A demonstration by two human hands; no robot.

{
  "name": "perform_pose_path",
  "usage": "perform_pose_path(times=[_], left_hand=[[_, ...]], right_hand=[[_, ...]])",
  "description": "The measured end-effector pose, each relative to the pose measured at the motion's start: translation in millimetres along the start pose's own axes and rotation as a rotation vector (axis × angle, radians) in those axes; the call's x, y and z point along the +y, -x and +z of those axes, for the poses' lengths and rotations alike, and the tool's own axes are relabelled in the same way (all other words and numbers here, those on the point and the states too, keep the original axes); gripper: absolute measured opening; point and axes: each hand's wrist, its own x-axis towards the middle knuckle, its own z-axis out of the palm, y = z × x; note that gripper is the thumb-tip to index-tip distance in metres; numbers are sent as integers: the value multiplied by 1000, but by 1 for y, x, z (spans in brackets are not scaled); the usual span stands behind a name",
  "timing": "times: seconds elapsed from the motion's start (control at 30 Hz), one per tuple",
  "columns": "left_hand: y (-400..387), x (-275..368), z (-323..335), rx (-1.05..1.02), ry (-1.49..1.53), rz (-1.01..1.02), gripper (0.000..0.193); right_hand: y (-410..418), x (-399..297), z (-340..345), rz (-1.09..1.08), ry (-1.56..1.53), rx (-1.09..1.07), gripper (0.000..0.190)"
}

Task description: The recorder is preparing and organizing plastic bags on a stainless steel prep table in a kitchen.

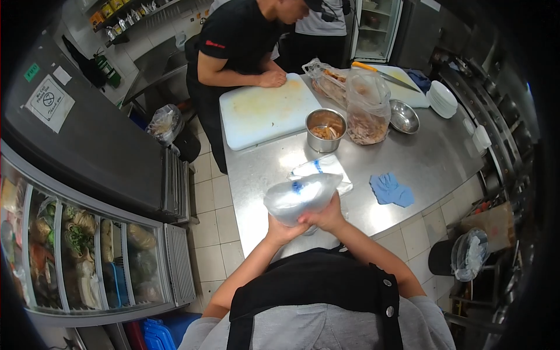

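Note:
A clear plastic bag (291,199), puffed out and bearing blue print, is held above the near part of the steel table. My left hand (283,229) grips its lower side, fingers mostly hidden behind the plastic. At its right end, my right hand (326,216) is closed around the bag's edge. Just beyond the bag lies a flat stack of plastic bags (337,168), partly covered by it. A steel pot (326,131) with cooked-looking food pieces stands farther back. To the right of my hands is a crumpled blue cloth (391,189).
A co-worker (245,48) leans over a white cutting board (267,111). Behind the pot stands a plastic bag of meat (367,109), beside a steel bowl (404,116). A yellow-handled knife (385,75) lies on another board (411,96), near stacked white plates (442,99). A glass-door fridge (168,262) flanks my left.

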Motion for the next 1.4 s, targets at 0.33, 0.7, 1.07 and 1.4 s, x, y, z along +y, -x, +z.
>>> perform_pose_path(times=[0.33, 0.7, 1.07, 1.4], left_hand=[[-21, 73, -25, -65, 209, 92, 112], [8, -18, 2, 7, 48, 56, 67], [46, -16, -21, -79, -78, -73, 87], [61, -26, -6, 130, -95, -212, 91]], right_hand=[[-23, -53, -30, -122, 310, -263, 80], [15, 16, 1, -157, 82, 84, 67], [61, 61, -40, 222, 81, -335, 91], [-42, 78, -139, 19, 884, -43, 25]])
